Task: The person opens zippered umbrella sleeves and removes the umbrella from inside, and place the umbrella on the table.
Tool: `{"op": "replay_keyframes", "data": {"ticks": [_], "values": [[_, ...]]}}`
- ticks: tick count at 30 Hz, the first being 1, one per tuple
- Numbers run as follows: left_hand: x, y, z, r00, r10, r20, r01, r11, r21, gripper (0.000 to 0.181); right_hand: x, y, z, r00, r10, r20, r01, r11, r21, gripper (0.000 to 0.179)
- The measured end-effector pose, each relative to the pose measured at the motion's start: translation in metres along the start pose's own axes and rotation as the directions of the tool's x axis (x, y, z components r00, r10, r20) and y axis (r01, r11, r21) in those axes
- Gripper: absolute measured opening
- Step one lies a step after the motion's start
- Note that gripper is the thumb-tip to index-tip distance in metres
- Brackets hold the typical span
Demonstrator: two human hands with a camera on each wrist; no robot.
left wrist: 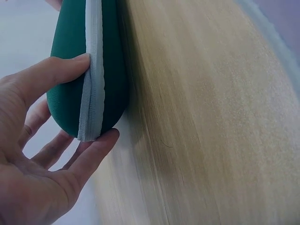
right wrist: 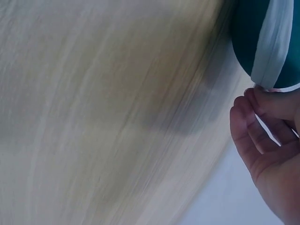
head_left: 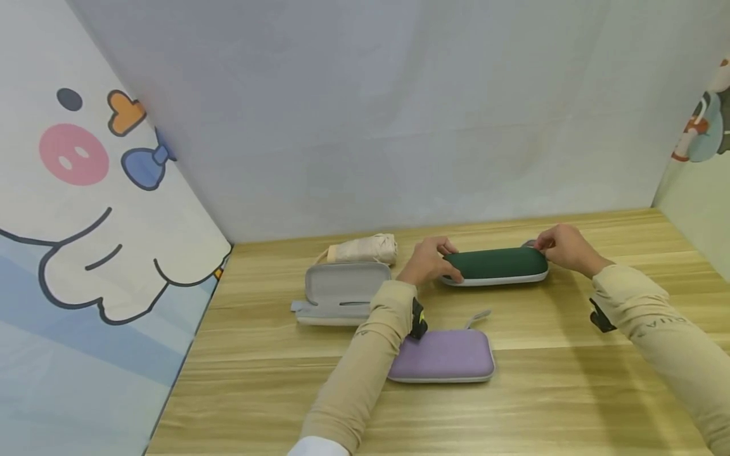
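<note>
One pale back wall point(head_left: 371, 126) rises behind one wood-grain table point(head_left: 256, 380), which I look down on through the head camera. Three zip cases lie on it: one open, two looking closed. The open grey case point(head_left: 348, 278) is on the left, its lid raised and partly hidden by the left sleeve. The purple case point(head_left: 447, 354) lies nearest me, in front of the other two. The green case point(head_left: 496, 263) is toward the back, right of centre, its ends between the two hands. One rolled beige bundle point(head_left: 365, 248) lies behind the grey case. The left hand point(head_left: 429, 261) grips the green case's left end, thumb across the seam and fingers curled about the tip. The right hand point(head_left: 567, 248) has thumb and fingertips pinched together at the other end, by the end of the pale zip point(right wrist: 272, 44); whether a pull tab sits between them I cannot tell. One thin wrist strap point(head_left: 478, 318) sticks out behind the purple case. I judge the step in hand to be working that zip; the next move would call for a steady left hold and a smooth right pull along the seam.
</note>
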State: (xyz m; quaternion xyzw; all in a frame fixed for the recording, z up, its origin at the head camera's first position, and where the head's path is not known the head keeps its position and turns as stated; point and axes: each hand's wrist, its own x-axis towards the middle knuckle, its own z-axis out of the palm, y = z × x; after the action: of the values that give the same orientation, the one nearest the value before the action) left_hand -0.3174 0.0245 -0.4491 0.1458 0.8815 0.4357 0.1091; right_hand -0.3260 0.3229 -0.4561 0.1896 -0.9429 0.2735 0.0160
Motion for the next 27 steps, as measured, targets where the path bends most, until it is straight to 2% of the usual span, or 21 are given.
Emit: {"op": "replay_keyframes", "data": {"ticks": [11,27], "values": [[0.000,0.001,0.000,1.000,-0.025,0.000,0.025,0.999,0.031,0.042,-0.005,0.004,0.001,0.998,0.006,-0.063,-0.007,1.000,-0.019,0.019],[-0.001,0.001,0.001,1.000,-0.017,-0.004,0.017,1.000,0.004,0.045,-0.015,0.004,0.002,0.994,0.022,-0.105,-0.024,1.000,-0.016,0.011]]}}
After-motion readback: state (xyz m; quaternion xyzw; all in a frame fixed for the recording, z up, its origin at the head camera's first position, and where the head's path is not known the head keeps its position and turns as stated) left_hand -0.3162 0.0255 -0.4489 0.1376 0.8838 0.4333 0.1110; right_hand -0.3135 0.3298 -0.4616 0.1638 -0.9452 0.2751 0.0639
